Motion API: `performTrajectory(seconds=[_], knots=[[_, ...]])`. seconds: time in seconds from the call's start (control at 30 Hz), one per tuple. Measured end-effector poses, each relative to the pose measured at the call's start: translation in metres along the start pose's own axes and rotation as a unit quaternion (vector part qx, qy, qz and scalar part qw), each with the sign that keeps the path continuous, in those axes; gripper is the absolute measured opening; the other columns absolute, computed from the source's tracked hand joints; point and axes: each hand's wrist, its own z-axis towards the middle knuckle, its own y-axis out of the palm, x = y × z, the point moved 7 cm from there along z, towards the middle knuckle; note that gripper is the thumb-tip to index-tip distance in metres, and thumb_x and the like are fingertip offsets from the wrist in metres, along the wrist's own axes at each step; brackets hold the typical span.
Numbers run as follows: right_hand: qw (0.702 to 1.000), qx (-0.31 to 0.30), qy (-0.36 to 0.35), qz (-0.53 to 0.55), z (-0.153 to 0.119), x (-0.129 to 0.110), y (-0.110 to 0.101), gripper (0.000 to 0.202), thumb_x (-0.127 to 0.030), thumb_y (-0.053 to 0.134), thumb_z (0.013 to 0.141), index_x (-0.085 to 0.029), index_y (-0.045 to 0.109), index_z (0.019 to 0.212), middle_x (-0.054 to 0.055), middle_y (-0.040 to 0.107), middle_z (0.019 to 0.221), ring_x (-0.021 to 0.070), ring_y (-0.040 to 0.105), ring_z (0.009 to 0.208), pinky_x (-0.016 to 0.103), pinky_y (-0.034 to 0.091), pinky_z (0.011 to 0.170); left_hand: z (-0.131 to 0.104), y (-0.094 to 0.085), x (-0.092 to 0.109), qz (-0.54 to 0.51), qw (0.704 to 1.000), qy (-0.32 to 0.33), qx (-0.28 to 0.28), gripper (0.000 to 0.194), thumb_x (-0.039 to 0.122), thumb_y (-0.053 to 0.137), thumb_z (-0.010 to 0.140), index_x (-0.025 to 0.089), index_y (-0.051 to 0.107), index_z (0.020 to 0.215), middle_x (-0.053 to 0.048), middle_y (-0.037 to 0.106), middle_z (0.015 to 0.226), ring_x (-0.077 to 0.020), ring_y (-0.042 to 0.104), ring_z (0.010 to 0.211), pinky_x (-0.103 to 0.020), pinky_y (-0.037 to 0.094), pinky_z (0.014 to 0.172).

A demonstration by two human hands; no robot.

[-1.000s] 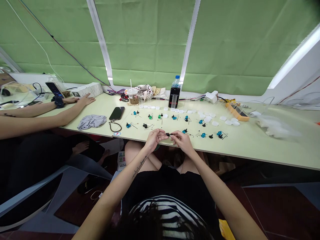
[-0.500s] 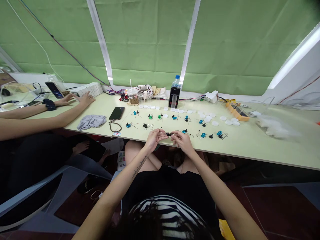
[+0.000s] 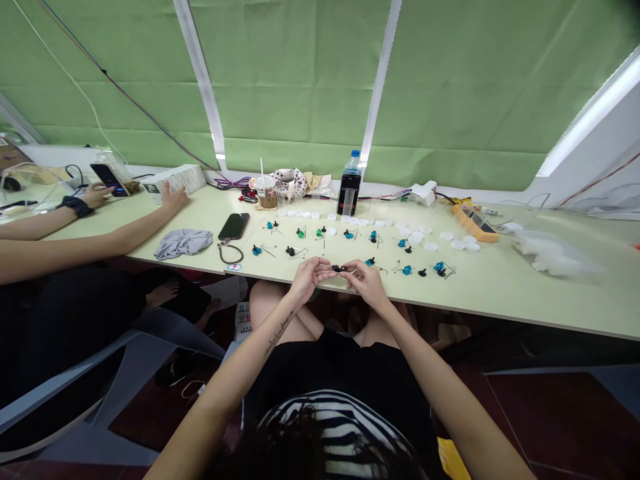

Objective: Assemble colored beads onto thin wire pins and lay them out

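Between my fingertips, just above the table's front edge, is a small black part (image 3: 339, 269). My left hand (image 3: 311, 276) pinches it from the left, and my right hand (image 3: 364, 279) grips it from the right. Its finer shape is too small to tell. Around my hands on the pale table (image 3: 525, 287) lie several small blue pieces (image 3: 407, 270) with black parts and thin bent wires. Two green pieces (image 3: 319, 233) rest beyond my left hand. A black piece (image 3: 290, 251) lies to its left. Several white round caps (image 3: 416, 237) are spread farther back.
A dark phone (image 3: 233, 227) and a grey cloth (image 3: 183, 244) lie to the left. Behind stand a drink cup (image 3: 267, 195) and a bottle with a phone (image 3: 349, 195) before it. An orange device (image 3: 475, 223) is right. Another person's hands (image 3: 174, 197) are at far left.
My hands have stayed nearly still around the black part. At the left, the other person's hands have moved apart, one toward the upright phone, the other at the white boxes.
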Motion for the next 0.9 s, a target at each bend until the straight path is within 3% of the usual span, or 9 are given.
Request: performTrajectory(seconds=[0.37,0.9], knots=[[1.0,-0.004,0.014,0.005,0.0001,0.0046,0.001,0.033,-0.048,0.058,0.08,-0.019,0.061,0.094,0.003,0.064,0.063,0.0169,0.061,0.048,0.026,0.049,0.037,-0.0016,0.0013,0.0021,0.005,1.0,-0.004,0.004,0.029,0.036,0.051,0.086,0.009,0.06,0.081,-0.011,0.068,0.073,-0.0194,0.068,0.07,-0.033,0.053,0.077],[1.0,-0.008,0.006,-0.011,0.0011,0.0023,0.0017,0.033,-0.05,0.053,0.082,-0.019,0.06,0.091,0.004,0.066,0.068,0.0165,0.062,0.049,0.026,0.049,0.042,-0.0003,0.0011,0.001,0.0,1.0,0.002,-0.004,0.029,0.036,0.052,0.086,0.009,0.06,0.082,-0.011,0.068,0.075,-0.0198,0.068,0.071,-0.032,0.053,0.077]])
